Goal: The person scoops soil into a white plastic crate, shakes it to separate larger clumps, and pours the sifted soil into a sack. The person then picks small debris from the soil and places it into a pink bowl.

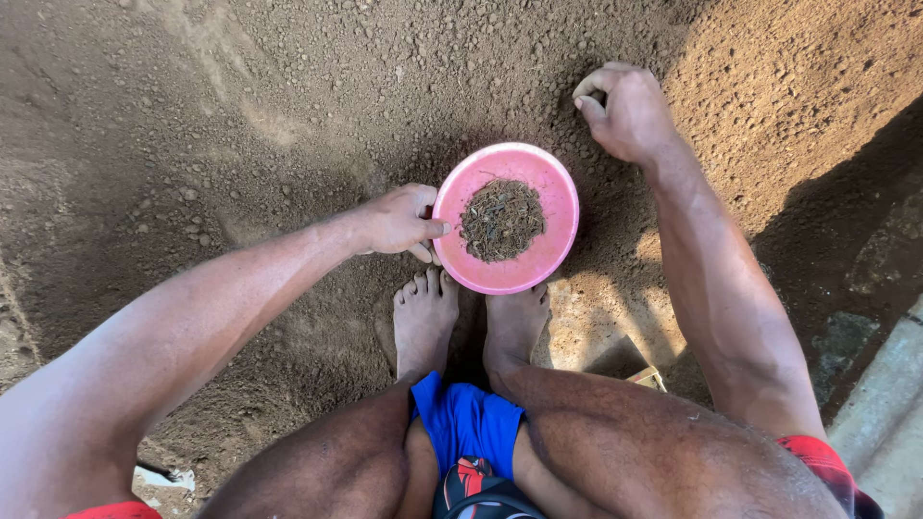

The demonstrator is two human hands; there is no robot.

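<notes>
Your left hand (399,221) grips the rim of the pink bowl (555,192), which holds dark debris (501,220). Your right hand (625,111) pinches at the soil (192,125) just beyond it, fingers curled.

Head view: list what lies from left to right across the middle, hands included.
Left hand gripping the rim, then the round pink plastic bowl holding dark plant bits, then the right hand curled over the loose brown soil.

Bowl (538,183) at frame centre on soil (192,115), debris (501,219) inside, left hand (399,221) on its left rim, right hand (625,111) upper right, feet (423,322) below.
</notes>
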